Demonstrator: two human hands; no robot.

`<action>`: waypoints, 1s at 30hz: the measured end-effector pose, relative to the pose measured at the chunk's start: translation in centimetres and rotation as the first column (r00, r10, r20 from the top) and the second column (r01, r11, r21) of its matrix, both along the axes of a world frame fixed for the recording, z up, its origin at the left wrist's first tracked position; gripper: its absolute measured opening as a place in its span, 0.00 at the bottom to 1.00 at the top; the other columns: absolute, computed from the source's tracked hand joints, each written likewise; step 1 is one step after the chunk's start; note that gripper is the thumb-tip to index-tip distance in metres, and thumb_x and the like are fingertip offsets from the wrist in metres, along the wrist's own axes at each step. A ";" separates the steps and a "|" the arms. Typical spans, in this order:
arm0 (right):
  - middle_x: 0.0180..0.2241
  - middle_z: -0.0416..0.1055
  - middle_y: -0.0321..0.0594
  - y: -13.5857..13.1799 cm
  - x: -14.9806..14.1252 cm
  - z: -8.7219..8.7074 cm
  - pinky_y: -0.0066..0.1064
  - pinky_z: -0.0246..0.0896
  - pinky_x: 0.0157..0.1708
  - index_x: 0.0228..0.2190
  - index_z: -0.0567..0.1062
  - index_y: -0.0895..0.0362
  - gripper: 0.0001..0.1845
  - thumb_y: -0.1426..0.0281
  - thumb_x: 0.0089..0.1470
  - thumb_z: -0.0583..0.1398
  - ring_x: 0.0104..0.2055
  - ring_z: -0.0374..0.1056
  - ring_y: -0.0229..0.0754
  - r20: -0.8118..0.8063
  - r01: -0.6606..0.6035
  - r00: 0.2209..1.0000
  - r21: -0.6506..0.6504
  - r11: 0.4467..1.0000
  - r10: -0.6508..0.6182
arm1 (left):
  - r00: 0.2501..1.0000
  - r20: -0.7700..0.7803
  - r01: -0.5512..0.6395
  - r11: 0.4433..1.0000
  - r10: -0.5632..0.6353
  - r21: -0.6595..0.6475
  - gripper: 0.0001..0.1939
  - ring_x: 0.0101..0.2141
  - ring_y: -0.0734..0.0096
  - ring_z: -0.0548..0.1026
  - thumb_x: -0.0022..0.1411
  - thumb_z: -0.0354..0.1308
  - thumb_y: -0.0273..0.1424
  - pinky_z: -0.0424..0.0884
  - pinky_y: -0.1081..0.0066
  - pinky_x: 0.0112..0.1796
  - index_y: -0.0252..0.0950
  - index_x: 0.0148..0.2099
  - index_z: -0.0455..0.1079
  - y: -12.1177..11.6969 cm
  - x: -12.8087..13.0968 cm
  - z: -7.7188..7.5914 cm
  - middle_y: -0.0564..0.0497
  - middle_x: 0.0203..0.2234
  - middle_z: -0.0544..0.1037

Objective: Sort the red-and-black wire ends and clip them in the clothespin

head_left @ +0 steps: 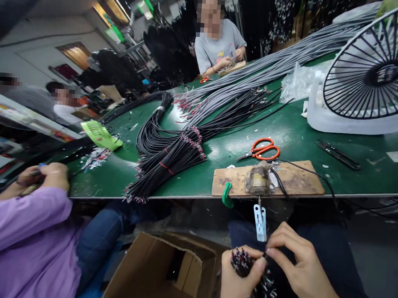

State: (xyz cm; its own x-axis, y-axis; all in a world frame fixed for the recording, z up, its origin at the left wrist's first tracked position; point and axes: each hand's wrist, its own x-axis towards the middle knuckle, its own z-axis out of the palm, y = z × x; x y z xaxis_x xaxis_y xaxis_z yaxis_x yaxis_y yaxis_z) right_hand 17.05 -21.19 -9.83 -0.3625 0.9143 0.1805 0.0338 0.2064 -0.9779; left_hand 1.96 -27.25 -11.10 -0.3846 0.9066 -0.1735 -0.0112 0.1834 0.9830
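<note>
while inside clamped left fingers (pixel 256 272), black wires (pixel 241 262), one in pinched right fingers (pixel 282 258)

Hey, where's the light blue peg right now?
In the head view, the light blue peg is right of centre, just below the wooden board and above the left hand and right hand.
</note>
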 end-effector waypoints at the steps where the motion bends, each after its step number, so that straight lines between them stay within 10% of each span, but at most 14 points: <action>1: 0.28 0.71 0.39 0.0 -0.1 -0.2 0.35 0.61 0.37 0.26 0.73 0.56 0.12 0.69 0.63 0.59 0.33 0.67 0.43 -0.013 -0.013 1.000 -0.029 0.999 0.013 | 1.000 0.026 0.003 1.000 -0.002 -0.027 0.15 0.23 0.66 0.76 0.51 0.71 0.41 0.74 0.70 0.26 0.34 0.27 0.77 -0.1 0.0 -0.2 0.48 0.22 0.79; 14: 0.21 0.66 0.35 5.0 -2.6 1.3 0.29 0.54 0.27 0.21 0.77 0.61 0.27 0.48 0.44 0.69 0.26 0.58 0.37 -0.343 -0.096 0.935 -0.499 0.861 -0.094 | 0.997 -0.035 0.075 0.952 -0.067 0.298 0.04 0.18 0.70 0.76 0.50 0.72 0.29 0.71 0.73 0.25 0.39 0.27 0.81 1.7 -0.8 3.1 0.52 0.18 0.80; 30: 0.22 0.69 0.38 4.3 -3.7 -0.3 0.28 0.55 0.26 0.24 0.79 0.60 0.28 0.46 0.48 0.66 0.26 0.61 0.37 -0.622 -0.364 0.764 -0.636 0.680 -0.173 | 0.981 -0.169 0.124 0.979 -0.096 0.164 0.05 0.20 0.67 0.76 0.48 0.68 0.24 0.70 0.72 0.26 0.37 0.23 0.80 3.3 -0.6 4.2 0.50 0.17 0.80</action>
State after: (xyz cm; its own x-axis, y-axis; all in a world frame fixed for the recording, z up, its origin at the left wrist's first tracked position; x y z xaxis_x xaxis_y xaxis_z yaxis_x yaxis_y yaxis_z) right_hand 13.37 -16.90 -10.16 -0.5140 0.8128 -0.2741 -0.5701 -0.5624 -0.5989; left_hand 1.33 -23.94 -6.92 -0.2905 0.9558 0.0446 0.1587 0.0021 0.9873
